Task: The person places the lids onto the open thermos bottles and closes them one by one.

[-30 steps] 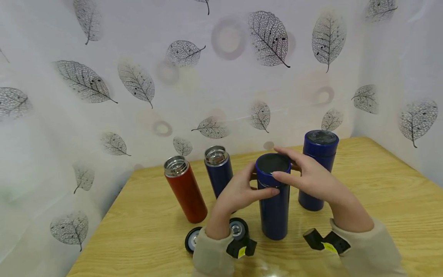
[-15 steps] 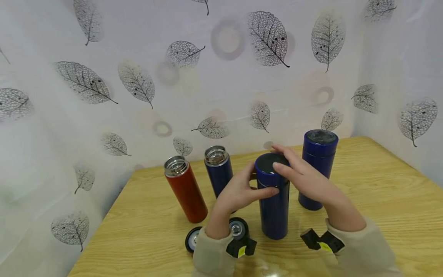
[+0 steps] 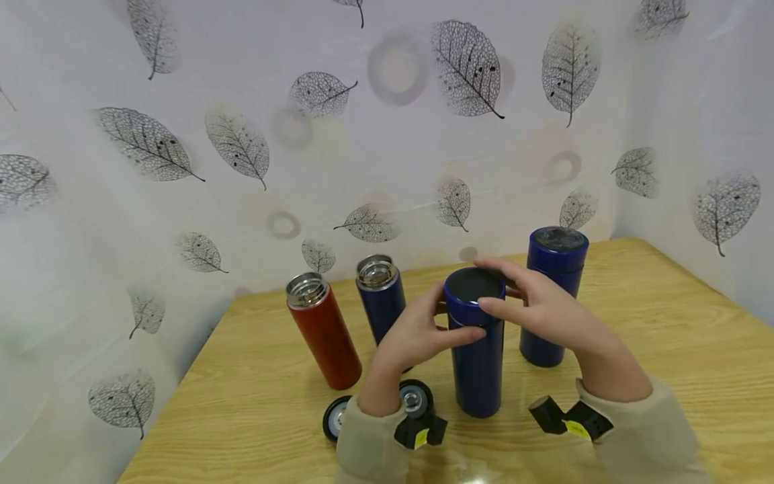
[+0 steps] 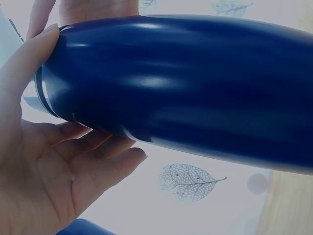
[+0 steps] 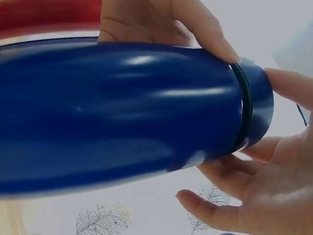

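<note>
A dark blue thermos flask [image 3: 478, 380] stands upright on the table between my hands. Its blue lid [image 3: 467, 310] with a dark top is on the neck, and a dark seam below it shows in both wrist views. My left hand [image 3: 416, 331] grips the body just under the lid, thumb [image 4: 44, 41] across the near side and fingers behind. Around the lid curls my right hand [image 3: 544, 312]; its thumb [image 5: 288, 87] presses the lid's rim while fingers reach to the far side. Parts of the fingers are hidden by the flask.
Left of the hands stand a red flask [image 3: 325, 339] and a smaller blue flask [image 3: 381, 299], both uncapped. Two round black-rimmed caps [image 3: 417, 398] lie on the wooden table [image 3: 242, 417]. Another capped blue flask [image 3: 544, 343] is close behind my right hand. A leaf-patterned curtain [image 3: 399, 154] hangs behind.
My right hand turned on the lid, its thumb shifting over the top half a second ago, then came back to the near rim. The left hand and flask stay almost in place.
</note>
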The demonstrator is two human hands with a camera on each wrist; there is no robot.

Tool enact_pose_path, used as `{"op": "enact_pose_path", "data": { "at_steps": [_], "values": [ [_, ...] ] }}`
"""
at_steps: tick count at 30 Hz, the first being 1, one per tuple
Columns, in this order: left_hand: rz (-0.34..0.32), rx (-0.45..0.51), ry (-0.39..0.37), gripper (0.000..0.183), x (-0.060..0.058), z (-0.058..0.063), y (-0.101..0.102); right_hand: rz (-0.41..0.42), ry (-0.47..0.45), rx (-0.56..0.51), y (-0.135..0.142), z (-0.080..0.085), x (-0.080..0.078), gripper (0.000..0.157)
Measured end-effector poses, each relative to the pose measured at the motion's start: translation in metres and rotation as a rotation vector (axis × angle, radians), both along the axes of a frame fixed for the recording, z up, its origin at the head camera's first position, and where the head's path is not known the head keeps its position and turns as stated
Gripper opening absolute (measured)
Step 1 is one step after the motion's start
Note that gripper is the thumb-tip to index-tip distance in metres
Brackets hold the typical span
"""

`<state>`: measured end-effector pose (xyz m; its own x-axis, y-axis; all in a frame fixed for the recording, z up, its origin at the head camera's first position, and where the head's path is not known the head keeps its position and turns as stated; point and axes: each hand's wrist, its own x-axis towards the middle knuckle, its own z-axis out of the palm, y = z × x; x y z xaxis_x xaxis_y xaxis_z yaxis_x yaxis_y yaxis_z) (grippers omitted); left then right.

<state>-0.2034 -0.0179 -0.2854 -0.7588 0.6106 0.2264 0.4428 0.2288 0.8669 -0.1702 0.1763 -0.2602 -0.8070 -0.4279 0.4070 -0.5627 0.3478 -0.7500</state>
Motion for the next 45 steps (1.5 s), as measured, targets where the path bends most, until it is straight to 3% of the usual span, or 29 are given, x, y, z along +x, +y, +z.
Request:
{"op": "enact_pose_path", "data": {
  "at_steps": [6,11,18,23,26,31,39,42,45],
  "values": [
    [0.017,-0.012,0.009,0.055,0.002,-0.001,-0.002,-0.185,0.016,0.095,-0.007,-0.004,-0.002,0.054],
    [0.019,-0.013,0.007,0.055,0.001,-0.001,-0.001,-0.25,0.019,0.121,-0.011,-0.004,-0.002,0.052],
    [0.033,0.014,-0.033,0.063,0.001,0.001,-0.001,-0.152,-0.026,0.125,-0.01,-0.003,0.0,0.059],
    [-0.031,0.127,-0.057,0.064,0.002,0.002,-0.001,-0.041,-0.01,0.099,-0.006,-0.003,0.002,0.064],
    [-0.043,0.154,-0.062,0.064,0.002,0.002,-0.001,-0.018,0.021,0.086,-0.005,-0.003,0.002,0.064],
    [-0.029,0.163,-0.067,0.063,0.004,0.003,0.0,-0.066,0.028,0.065,-0.007,-0.003,0.002,0.068],
    [-0.021,0.154,-0.065,0.059,0.019,0.023,0.0,-0.243,0.031,0.118,-0.016,-0.005,0.001,0.079],
    [-0.014,0.152,-0.056,0.06,0.021,0.024,0.0,-0.222,0.033,0.127,-0.016,-0.006,0.001,0.077],
    [-0.006,0.149,-0.053,0.06,0.021,0.024,0.001,-0.136,0.04,0.095,-0.012,-0.006,0.001,0.073]
  ]
}}
